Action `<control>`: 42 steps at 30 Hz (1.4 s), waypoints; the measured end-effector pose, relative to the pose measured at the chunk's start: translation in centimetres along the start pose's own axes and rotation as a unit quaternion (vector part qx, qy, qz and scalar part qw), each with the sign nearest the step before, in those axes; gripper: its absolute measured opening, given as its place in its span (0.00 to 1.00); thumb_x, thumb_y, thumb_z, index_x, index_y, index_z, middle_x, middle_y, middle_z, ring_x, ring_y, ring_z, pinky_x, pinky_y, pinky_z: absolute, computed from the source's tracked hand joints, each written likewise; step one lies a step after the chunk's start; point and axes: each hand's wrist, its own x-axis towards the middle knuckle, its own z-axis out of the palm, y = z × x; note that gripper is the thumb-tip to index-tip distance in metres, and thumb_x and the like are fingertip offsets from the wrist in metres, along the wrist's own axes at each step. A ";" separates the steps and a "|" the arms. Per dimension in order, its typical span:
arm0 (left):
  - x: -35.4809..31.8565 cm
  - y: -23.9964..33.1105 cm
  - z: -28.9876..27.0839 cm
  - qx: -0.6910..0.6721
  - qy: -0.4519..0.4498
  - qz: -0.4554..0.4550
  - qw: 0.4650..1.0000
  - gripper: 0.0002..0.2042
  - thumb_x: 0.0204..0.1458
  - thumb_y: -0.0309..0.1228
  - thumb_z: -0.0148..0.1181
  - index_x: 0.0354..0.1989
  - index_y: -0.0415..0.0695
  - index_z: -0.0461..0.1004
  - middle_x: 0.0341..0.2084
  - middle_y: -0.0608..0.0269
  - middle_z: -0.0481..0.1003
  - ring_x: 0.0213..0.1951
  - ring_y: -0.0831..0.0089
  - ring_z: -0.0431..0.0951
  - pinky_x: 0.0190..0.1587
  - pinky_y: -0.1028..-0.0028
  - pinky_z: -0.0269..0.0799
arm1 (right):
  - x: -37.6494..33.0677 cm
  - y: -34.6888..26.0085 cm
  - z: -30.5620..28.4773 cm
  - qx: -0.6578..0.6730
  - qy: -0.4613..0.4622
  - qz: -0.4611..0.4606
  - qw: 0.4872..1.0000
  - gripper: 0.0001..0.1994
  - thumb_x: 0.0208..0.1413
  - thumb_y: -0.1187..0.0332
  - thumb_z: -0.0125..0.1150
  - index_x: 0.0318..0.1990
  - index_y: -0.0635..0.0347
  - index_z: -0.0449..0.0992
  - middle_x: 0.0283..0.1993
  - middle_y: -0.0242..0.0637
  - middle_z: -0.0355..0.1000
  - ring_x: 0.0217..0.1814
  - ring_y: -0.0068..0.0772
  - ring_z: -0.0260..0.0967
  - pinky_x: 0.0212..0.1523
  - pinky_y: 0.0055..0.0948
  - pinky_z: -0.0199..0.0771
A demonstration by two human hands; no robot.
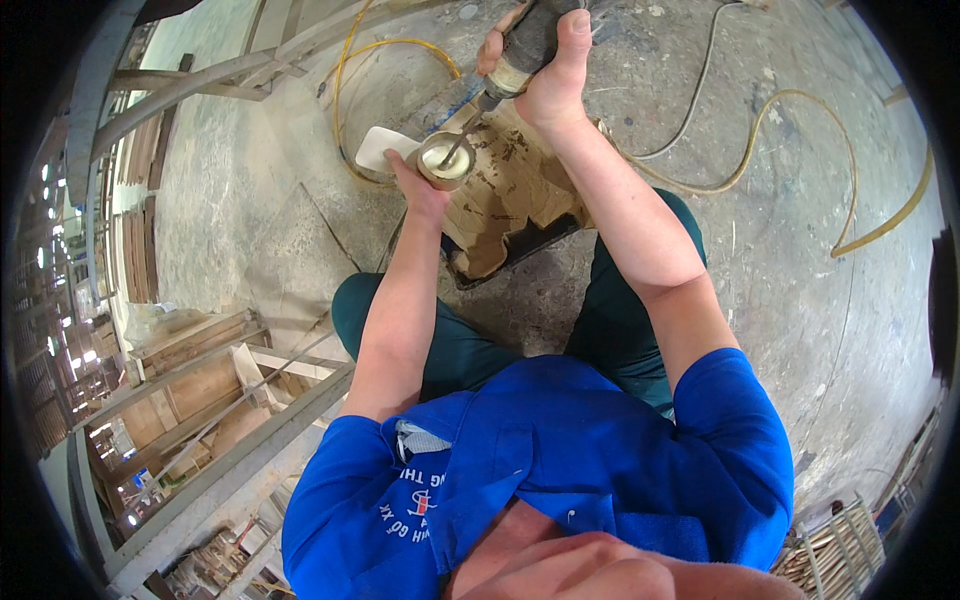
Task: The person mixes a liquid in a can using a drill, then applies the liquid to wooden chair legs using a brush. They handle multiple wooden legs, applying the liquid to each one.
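My left hand (424,192) is wrapped round a small cup (464,180) with creamy white liquid (446,158) in it. A flat white piece with rounded corners (380,148) sticks out beside the cup, next to my left fingers; whether they hold it too I cannot tell. Up and to the right, my right hand (556,88) grips a dark power drill (530,40), its fingers partly hidden by the tool. From the drill a thin metal rod (472,124) slants down into the cup, its tip in the liquid.
Stained cardboard (515,185) lies on the concrete floor (790,280) between my knees. A yellow hose (845,160) and a grey cable (700,90) curve across the right side; another yellow loop (350,60) lies at the upper left. A metal frame (240,480) with wooden boards stands at my left.
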 end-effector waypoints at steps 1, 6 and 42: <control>0.0 0.0 0.2 0.001 0.002 -0.003 1.000 0.38 0.54 0.63 0.34 0.59 0.40 0.54 0.55 0.52 0.63 0.56 0.58 0.64 0.59 0.58 0.60 | 0.0 0.0 -0.1 -0.011 0.002 -0.003 1.000 0.32 0.51 0.35 0.46 0.32 0.63 0.70 0.21 0.39 0.70 0.20 0.30 0.67 0.23 0.25 0.67; -0.1 0.2 0.3 0.013 0.021 -0.005 1.000 0.38 0.54 0.63 0.34 0.60 0.39 0.54 0.55 0.52 0.62 0.57 0.58 0.64 0.59 0.59 0.60 | 0.0 -0.3 0.1 -0.017 0.003 -0.008 1.000 0.33 0.51 0.35 0.46 0.32 0.63 0.70 0.22 0.39 0.70 0.21 0.30 0.67 0.23 0.25 0.67; -0.5 0.3 0.5 0.062 0.013 -0.001 0.998 0.38 0.53 0.64 0.34 0.54 0.38 0.59 0.48 0.52 0.67 0.51 0.61 0.70 0.54 0.61 0.67 | -0.3 0.5 -0.9 -0.045 -0.011 0.036 0.998 0.35 0.46 0.32 0.50 0.29 0.64 0.72 0.22 0.37 0.70 0.22 0.28 0.68 0.24 0.25 0.69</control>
